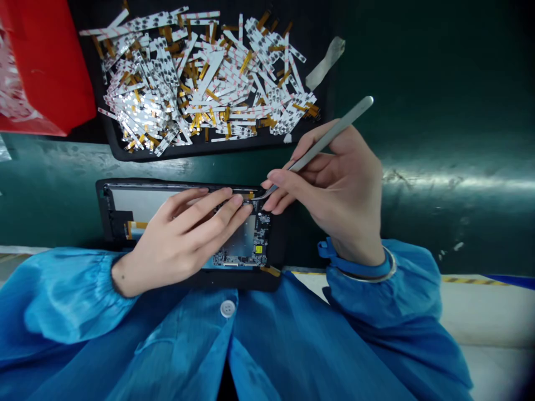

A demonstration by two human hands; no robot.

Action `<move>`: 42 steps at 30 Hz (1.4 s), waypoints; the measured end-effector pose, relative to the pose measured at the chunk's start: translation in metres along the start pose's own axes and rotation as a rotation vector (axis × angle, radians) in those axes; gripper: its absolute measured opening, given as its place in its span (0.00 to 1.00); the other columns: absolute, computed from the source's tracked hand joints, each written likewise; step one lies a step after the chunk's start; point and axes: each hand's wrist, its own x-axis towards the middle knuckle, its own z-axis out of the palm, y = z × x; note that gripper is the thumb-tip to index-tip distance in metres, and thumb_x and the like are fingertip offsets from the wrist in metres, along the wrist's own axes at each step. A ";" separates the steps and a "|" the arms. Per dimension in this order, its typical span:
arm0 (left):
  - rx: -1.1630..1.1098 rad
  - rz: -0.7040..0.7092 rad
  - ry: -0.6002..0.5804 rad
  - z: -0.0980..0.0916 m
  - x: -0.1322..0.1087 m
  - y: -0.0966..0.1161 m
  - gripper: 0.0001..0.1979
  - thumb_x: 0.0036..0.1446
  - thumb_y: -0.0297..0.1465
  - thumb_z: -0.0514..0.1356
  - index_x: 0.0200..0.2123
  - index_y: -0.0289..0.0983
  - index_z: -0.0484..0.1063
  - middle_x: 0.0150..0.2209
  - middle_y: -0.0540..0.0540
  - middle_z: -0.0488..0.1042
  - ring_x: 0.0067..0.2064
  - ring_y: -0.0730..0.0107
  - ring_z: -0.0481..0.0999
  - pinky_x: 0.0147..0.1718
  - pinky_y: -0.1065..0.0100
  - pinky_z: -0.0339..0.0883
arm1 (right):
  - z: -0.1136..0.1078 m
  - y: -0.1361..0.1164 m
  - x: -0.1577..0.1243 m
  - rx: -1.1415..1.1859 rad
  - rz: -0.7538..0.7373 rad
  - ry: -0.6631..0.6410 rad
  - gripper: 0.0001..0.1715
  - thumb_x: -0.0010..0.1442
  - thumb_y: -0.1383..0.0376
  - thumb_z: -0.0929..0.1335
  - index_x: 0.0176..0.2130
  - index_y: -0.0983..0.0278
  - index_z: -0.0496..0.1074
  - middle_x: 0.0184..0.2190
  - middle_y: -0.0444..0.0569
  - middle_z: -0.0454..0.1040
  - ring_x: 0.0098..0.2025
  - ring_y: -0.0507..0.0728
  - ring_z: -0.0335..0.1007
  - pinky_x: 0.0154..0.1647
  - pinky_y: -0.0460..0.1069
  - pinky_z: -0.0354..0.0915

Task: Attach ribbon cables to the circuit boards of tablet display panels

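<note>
An opened tablet [121, 195] lies in front of me, its inside facing up. Its green circuit board [262, 223], with a yellow square on it, shows at the right end. My left hand [188, 239] rests flat across the tablet, fingers stretched towards its upper edge and hiding the middle. In my right hand [334, 178] is a pair of metal tweezers [330, 133], pinched between thumb and fingers. Their bent tip meets a small orange flex cable [249, 196] by the left fingertips; whether they grip it I cannot tell.
Beyond the tablet, a black tray [137, 155] holds a heap of white strips with orange flex ends [217, 83]. A red bag or bin [62, 78] stands at the upper left. A piece of pale tape [326, 64] sticks to the tray's right edge. The table [438, 139] is green.
</note>
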 end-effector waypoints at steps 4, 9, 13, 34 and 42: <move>-0.018 -0.013 0.004 0.002 -0.002 0.001 0.20 0.65 0.25 0.58 0.60 0.29 0.65 0.57 0.44 0.74 0.60 0.59 0.71 0.55 0.58 0.67 | -0.001 0.002 0.001 -0.028 -0.025 -0.017 0.21 0.54 0.59 0.77 0.37 0.59 0.62 0.25 0.37 0.77 0.22 0.52 0.77 0.20 0.45 0.74; -0.033 -0.016 -0.009 0.002 -0.005 0.001 0.20 0.67 0.25 0.55 0.61 0.30 0.64 0.59 0.43 0.71 0.63 0.58 0.68 0.57 0.57 0.66 | 0.001 0.000 -0.002 -0.167 -0.136 -0.004 0.17 0.56 0.61 0.75 0.37 0.59 0.64 0.25 0.36 0.74 0.23 0.50 0.76 0.22 0.44 0.73; -0.032 -0.028 -0.007 0.003 -0.005 0.000 0.19 0.68 0.25 0.53 0.60 0.27 0.63 0.59 0.42 0.72 0.62 0.59 0.69 0.56 0.57 0.66 | 0.001 0.001 -0.004 -0.265 -0.240 0.006 0.15 0.57 0.59 0.75 0.36 0.59 0.65 0.24 0.36 0.72 0.24 0.49 0.75 0.23 0.43 0.73; -0.036 0.081 0.014 -0.004 -0.003 0.008 0.16 0.67 0.37 0.56 0.53 0.35 0.68 0.53 0.42 0.74 0.55 0.53 0.71 0.50 0.52 0.66 | 0.008 0.032 -0.142 -0.802 -0.361 0.209 0.08 0.59 0.66 0.74 0.38 0.63 0.71 0.32 0.45 0.70 0.22 0.47 0.63 0.18 0.44 0.63; -0.303 0.018 -0.060 0.011 0.012 0.021 0.08 0.65 0.35 0.56 0.42 0.37 0.66 0.45 0.41 0.70 0.46 0.54 0.69 0.40 0.57 0.65 | 0.032 0.059 -0.143 -0.792 -0.544 0.332 0.13 0.58 0.72 0.73 0.43 0.60 0.74 0.34 0.47 0.74 0.28 0.51 0.71 0.23 0.46 0.71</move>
